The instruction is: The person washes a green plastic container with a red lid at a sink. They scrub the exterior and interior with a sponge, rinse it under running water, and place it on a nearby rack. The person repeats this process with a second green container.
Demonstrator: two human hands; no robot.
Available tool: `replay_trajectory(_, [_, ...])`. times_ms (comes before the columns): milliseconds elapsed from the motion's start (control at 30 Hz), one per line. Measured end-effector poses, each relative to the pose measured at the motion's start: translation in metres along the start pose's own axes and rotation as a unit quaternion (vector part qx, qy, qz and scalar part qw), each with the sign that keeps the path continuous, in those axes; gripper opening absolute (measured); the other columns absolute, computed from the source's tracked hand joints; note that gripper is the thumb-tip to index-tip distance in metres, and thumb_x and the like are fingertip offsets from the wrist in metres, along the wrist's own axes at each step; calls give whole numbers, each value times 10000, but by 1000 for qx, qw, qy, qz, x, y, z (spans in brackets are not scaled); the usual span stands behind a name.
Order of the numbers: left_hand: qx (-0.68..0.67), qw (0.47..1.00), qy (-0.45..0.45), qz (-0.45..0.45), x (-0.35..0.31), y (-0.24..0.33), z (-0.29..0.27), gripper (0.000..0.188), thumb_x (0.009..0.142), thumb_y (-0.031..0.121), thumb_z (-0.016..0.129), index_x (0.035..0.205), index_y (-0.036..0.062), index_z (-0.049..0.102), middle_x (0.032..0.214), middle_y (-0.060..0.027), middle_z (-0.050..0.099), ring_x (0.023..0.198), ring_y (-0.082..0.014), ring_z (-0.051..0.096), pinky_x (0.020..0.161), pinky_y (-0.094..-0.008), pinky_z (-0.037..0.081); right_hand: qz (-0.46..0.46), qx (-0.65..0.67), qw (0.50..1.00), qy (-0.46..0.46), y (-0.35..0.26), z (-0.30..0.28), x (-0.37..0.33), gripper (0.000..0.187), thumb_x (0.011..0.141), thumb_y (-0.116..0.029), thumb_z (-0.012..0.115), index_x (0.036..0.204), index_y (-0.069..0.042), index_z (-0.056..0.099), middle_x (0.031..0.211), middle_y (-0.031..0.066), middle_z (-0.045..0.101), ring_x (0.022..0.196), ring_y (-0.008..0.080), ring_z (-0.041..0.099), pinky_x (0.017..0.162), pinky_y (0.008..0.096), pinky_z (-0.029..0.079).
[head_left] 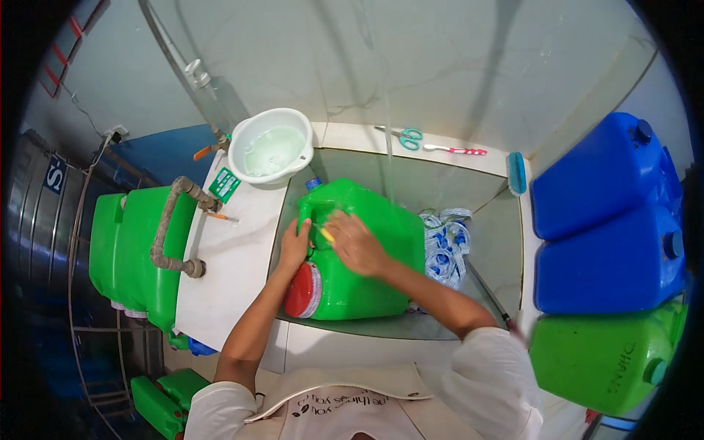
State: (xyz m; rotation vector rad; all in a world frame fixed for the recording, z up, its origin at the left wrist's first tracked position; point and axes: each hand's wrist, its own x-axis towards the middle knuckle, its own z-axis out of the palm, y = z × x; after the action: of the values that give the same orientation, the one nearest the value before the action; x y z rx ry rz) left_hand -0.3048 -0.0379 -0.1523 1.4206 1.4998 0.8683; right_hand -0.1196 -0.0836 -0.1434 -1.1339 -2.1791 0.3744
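A large green plastic jug [381, 220] lies on its side in the tiled sink [484, 235]. It has a wide red lid [299, 292] with a whitish band and a small blue cap [313, 182]. My left hand [295, 246] grips the jug by its handle side, just above the red lid. Over the recess by the handle, my right hand [353, 240] is closed on a slim yellow tool [326, 234], perhaps a brush; its far end is hidden against the jug. Beside the jug lies a bundle of white and blue cord or netting [447, 246].
A white basin [271, 145] of cloudy liquid stands on the far left corner. Scissors [405, 137], a red-and-white toothbrush [456, 149] and a blue brush [516, 174] rest along the ledge. Pipes [172, 224] rise at left; blue jugs [601, 271] stand at right.
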Motion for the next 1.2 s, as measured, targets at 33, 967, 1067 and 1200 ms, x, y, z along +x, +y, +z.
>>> replay_trajectory(33, [8,1000,-9,7,-2,9,5,288,918,285,502,963,9,573,624,-43,529,493,-114,507,468,-271,429,-35,-48,993,-97,14,-3,22,378,847,-231,478,1144,-6,542,1183,185,518,1189,339,420,1025,461,287])
replay_trajectory(967, [-102,979,-149,97,10,53,34,410,885,140,549,1238,55,359,744,-48,546,536,-105,509,447,-246,422,435,308,846,17,31,-167,112,163,824,-13,491,862,108,594,760,149,613,622,206,637,603,279,564])
replay_trajectory(1067, [-69,970,-206,111,20,79,52,436,885,132,544,1259,91,324,767,-50,538,520,-107,497,438,-248,422,468,284,837,24,31,-182,107,138,811,11,491,806,107,590,745,148,611,621,214,638,602,285,567])
replay_trajectory(1200, [-106,973,-178,96,32,94,80,456,883,142,530,1280,133,304,799,-105,549,571,-156,539,442,-289,445,466,271,841,52,25,-182,126,72,733,45,549,726,98,598,669,167,606,552,250,627,499,336,531])
